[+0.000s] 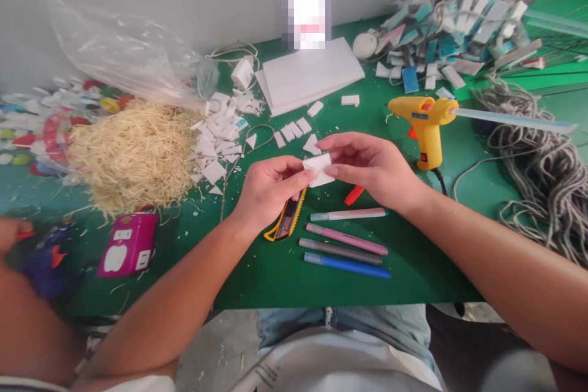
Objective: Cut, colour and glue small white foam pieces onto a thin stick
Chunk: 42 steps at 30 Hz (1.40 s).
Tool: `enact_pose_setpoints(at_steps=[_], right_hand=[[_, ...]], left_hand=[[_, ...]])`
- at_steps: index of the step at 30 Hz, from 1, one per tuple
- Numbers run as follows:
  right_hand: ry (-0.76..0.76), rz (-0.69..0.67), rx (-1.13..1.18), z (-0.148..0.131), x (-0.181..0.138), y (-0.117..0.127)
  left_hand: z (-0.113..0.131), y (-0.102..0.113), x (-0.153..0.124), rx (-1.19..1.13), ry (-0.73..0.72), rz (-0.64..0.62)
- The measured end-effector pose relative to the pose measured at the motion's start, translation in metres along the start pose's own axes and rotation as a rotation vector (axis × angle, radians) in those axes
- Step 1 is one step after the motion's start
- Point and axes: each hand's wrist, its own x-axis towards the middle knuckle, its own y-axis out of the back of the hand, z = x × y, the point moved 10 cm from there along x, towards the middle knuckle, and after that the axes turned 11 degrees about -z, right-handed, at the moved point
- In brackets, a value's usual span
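Observation:
Above the green table [257, 269], my left hand [269, 190] and my right hand [367, 168] meet on a small white foam piece [318, 169]. Each hand pinches one end of it with closed fingers. Just under my left hand lies a yellow utility knife [287, 220]. Several coloured pens [346, 242] lie side by side a little nearer to me. A red cap [353, 195] rests below my right hand.
A yellow glue gun [427, 125] stands right of my hands, its cord trailing. Grey cord [542, 165] is heaped far right. Straw [133, 153], white foam scraps [220, 135], foam sheets [307, 73] and a pink box [128, 244] lie left and behind. Another person's arm [27, 294] is at left.

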Motion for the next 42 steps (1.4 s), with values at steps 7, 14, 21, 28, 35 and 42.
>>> enact_pose_setpoints(at_steps=[7, 14, 21, 28, 35, 42], right_hand=[[0.003, -0.024, 0.072, -0.001, 0.001, -0.002], [0.000, -0.041, 0.110, -0.002, 0.001, -0.004], [0.025, -0.074, 0.158, -0.006, 0.001, -0.007], [0.073, -0.129, 0.211, -0.012, 0.002, -0.014], [-0.083, -0.079, 0.139, 0.005, 0.000, -0.009], [-0.092, 0.051, 0.017, -0.004, 0.000, 0.004]], left_hand=[[-0.009, -0.001, 0.000, -0.069, -0.004, -0.024], [-0.016, -0.006, 0.002, -0.145, 0.059, -0.095], [-0.018, -0.017, 0.004, -0.377, 0.199, -0.132], [-0.020, -0.023, 0.002, -0.470, 0.246, -0.174], [-0.021, -0.012, 0.002, -0.390, 0.195, -0.079], [-0.013, 0.006, -0.003, -0.236, 0.066, 0.093]])
